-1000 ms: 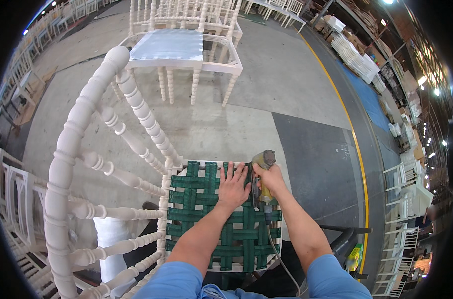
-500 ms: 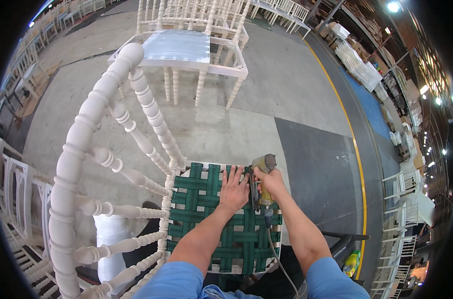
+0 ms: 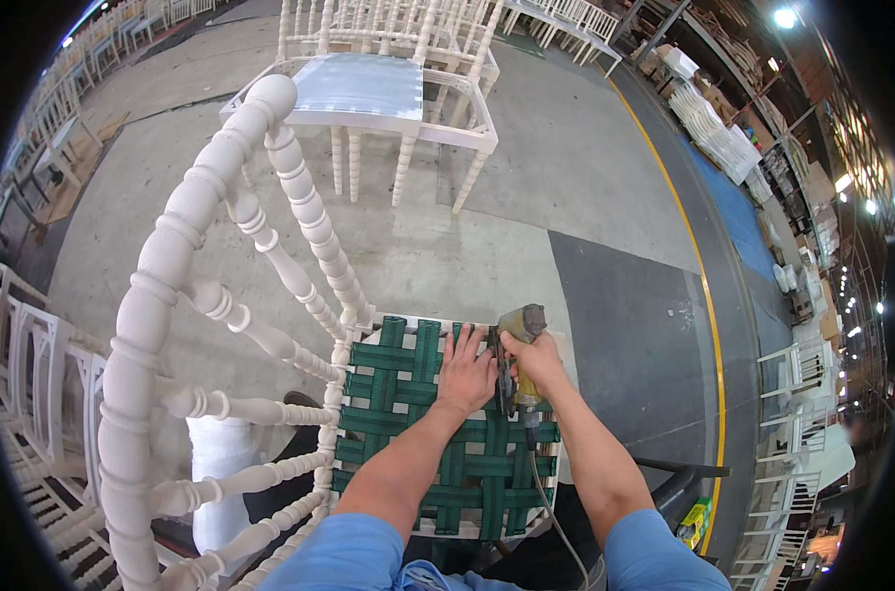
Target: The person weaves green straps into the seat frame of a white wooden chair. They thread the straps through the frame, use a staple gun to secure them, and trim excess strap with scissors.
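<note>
A white chair frame with turned, beaded spindles [image 3: 140,320] stands in front of me, its back to my left. Dark green webbing straps [image 3: 371,425] are woven in a lattice over its seat. My left hand [image 3: 463,377] lies flat on the webbing near the far side of the seat, fingers stretched and holding nothing. Just to its right, my right hand [image 3: 538,361] is wrapped round a yellow air stapler [image 3: 514,320], whose dark nose and magazine sit over the seat's right part. A grey air hose [image 3: 551,497] runs from the stapler's handle toward me. The contact point under the nose is hidden.
Beyond my seat stand more white chairs, one with a pale blue-white seat panel [image 3: 357,87]. White chair frames [image 3: 39,360] crowd the left, and others [image 3: 787,492] line the right. A yellow floor line [image 3: 699,256] runs along the right, with a dark bar [image 3: 689,469] nearer me.
The view and the chair's back have shifted slightly. Both hands and the stapler stay in nearly the same place on the seat.
</note>
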